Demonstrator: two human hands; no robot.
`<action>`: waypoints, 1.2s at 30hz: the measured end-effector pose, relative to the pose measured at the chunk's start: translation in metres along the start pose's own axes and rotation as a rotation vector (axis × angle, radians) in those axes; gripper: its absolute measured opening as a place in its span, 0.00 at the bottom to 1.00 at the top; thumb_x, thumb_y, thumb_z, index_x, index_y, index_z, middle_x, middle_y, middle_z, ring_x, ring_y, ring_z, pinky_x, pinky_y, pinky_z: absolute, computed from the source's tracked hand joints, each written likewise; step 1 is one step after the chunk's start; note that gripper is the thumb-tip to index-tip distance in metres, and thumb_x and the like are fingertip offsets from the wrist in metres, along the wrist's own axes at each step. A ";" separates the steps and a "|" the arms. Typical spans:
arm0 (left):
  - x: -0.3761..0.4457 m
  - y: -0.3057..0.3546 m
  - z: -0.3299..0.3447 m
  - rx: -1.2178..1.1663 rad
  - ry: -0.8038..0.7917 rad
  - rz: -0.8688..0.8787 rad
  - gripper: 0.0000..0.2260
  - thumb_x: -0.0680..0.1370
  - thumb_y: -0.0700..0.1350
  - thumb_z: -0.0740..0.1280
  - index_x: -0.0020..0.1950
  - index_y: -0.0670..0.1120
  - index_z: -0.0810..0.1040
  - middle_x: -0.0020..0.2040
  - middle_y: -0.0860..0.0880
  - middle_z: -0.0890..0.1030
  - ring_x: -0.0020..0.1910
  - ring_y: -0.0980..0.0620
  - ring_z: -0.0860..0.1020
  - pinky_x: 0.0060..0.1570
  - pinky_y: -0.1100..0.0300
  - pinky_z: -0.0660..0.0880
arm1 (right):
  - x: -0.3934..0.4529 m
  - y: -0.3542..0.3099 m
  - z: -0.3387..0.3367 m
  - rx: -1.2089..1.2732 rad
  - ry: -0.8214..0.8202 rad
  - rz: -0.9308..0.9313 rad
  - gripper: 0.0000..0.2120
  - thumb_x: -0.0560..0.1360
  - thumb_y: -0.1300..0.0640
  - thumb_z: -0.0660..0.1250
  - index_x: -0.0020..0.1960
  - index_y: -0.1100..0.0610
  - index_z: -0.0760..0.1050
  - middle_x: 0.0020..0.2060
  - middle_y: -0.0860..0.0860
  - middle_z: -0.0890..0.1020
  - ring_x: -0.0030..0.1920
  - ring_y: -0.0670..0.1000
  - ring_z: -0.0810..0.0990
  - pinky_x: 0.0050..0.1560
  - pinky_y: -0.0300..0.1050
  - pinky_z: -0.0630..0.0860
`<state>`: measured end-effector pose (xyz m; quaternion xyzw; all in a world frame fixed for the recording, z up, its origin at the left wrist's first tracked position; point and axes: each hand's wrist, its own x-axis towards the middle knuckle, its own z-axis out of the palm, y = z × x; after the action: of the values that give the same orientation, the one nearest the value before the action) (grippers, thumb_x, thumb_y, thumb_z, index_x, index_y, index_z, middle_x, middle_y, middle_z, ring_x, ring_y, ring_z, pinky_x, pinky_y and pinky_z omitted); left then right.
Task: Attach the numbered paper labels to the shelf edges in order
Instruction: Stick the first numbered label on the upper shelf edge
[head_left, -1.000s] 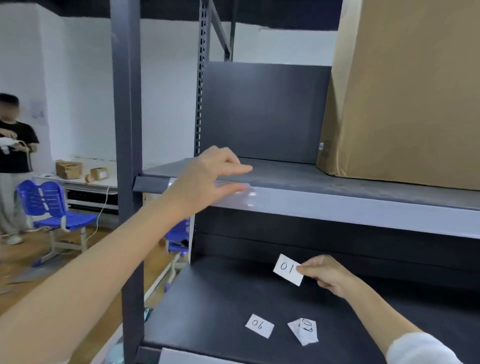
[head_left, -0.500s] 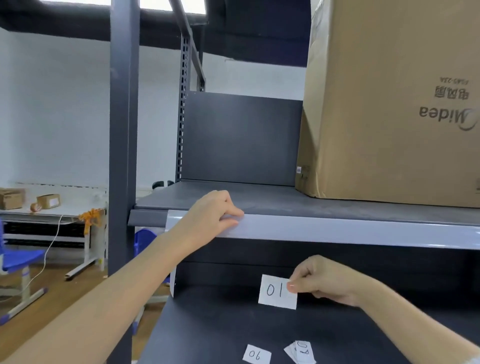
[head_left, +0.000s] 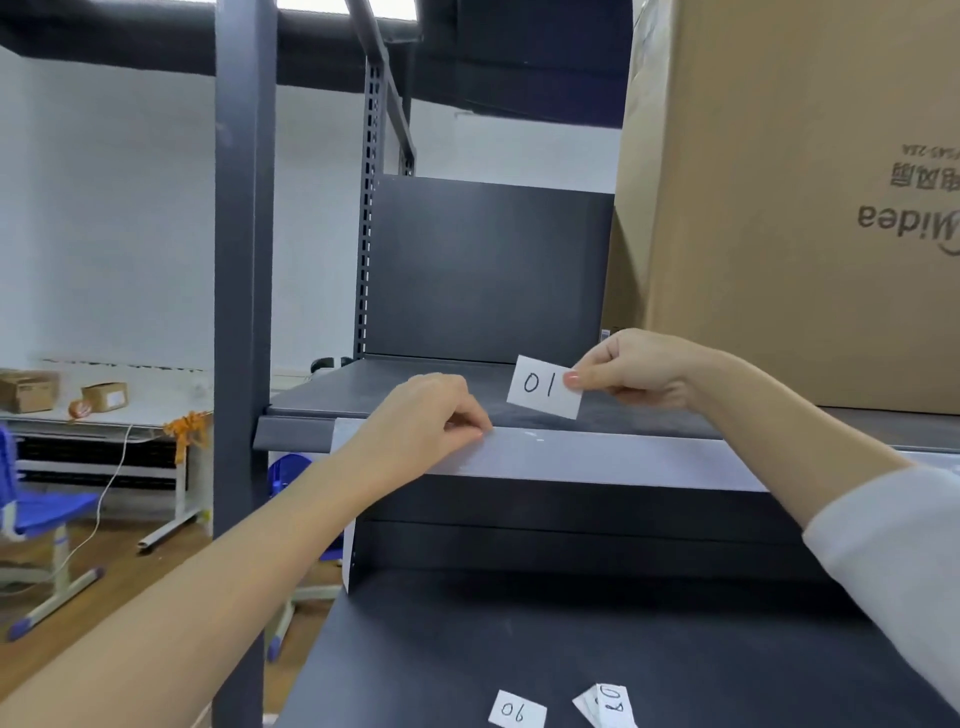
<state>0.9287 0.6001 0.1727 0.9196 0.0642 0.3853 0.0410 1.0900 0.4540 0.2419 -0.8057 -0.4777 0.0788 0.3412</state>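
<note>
Head view, first-label step: right hand (head_left: 636, 371) pinches label "01" (head_left: 544, 387) just above the shelf-edge strip (head_left: 597, 460), left hand (head_left: 423, 421) apparently pinching the strip's top lip; next, the label likely must slide behind it; remaining labels (head_left: 517, 709) lie below.

We see a dark metal shelf rack (head_left: 483, 270) with a big brown box (head_left: 779, 208) on its upper board at the right of the frame, and small paper labels (head_left: 517, 709) on the lower board at the bottom.
</note>
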 end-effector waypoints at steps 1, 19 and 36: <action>0.001 0.001 0.000 -0.010 0.009 -0.016 0.07 0.75 0.40 0.66 0.47 0.46 0.84 0.40 0.52 0.77 0.45 0.51 0.75 0.48 0.60 0.71 | 0.003 0.001 0.002 -0.012 0.000 0.000 0.06 0.74 0.54 0.68 0.41 0.55 0.82 0.30 0.51 0.66 0.20 0.43 0.60 0.20 0.31 0.57; 0.005 0.001 -0.006 -0.079 0.033 -0.182 0.03 0.71 0.38 0.71 0.40 0.42 0.85 0.39 0.49 0.84 0.33 0.59 0.76 0.42 0.65 0.74 | 0.010 -0.005 0.031 -0.175 -0.101 -0.052 0.09 0.72 0.52 0.70 0.33 0.51 0.80 0.27 0.49 0.66 0.30 0.49 0.62 0.30 0.38 0.61; 0.009 -0.005 -0.008 -0.117 -0.029 -0.195 0.02 0.71 0.40 0.73 0.39 0.44 0.85 0.31 0.62 0.77 0.31 0.71 0.75 0.34 0.80 0.69 | 0.008 -0.004 0.032 -0.126 -0.043 -0.107 0.09 0.75 0.55 0.66 0.36 0.50 0.79 0.39 0.55 0.73 0.33 0.49 0.64 0.31 0.39 0.61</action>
<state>0.9289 0.6070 0.1840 0.9106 0.1302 0.3692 0.1326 1.0771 0.4772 0.2214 -0.7969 -0.5314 0.0475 0.2834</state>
